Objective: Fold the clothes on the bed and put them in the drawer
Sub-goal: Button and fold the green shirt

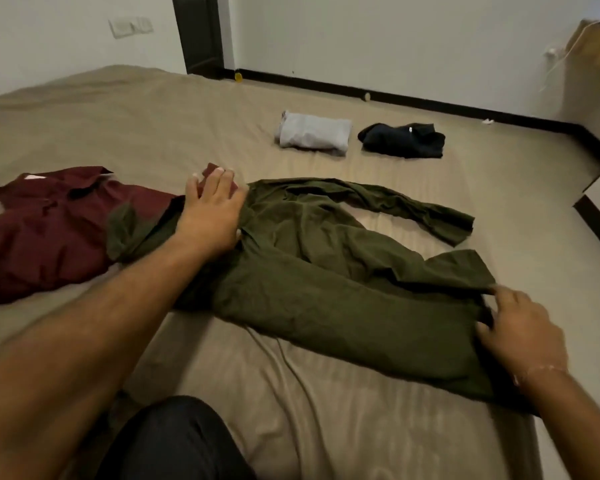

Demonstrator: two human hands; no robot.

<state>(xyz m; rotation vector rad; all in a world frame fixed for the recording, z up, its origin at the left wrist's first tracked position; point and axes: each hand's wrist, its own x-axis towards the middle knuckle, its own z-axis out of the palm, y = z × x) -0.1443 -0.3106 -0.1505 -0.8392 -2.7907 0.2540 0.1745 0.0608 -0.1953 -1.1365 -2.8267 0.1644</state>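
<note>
Left hand (210, 211) lies flat, fingers straight, pressing the collar end of the olive green shirt (326, 271). Right hand (520, 332) pinches the shirt's hem edge betw. thumb & fingers. Shirt is spread across the bed (291, 393), one sleeve looped out on its far side. Maroon shirt (49, 230) lies crumpled just left of it, touching. Beyond the green shirt, well apart: folded grey garment (312, 133) w/ folded dark navy garment (402, 140) beside it.

L hand (210, 216) flat on green shirt (326, 271), R hand (520, 330) pinching hem.
</note>
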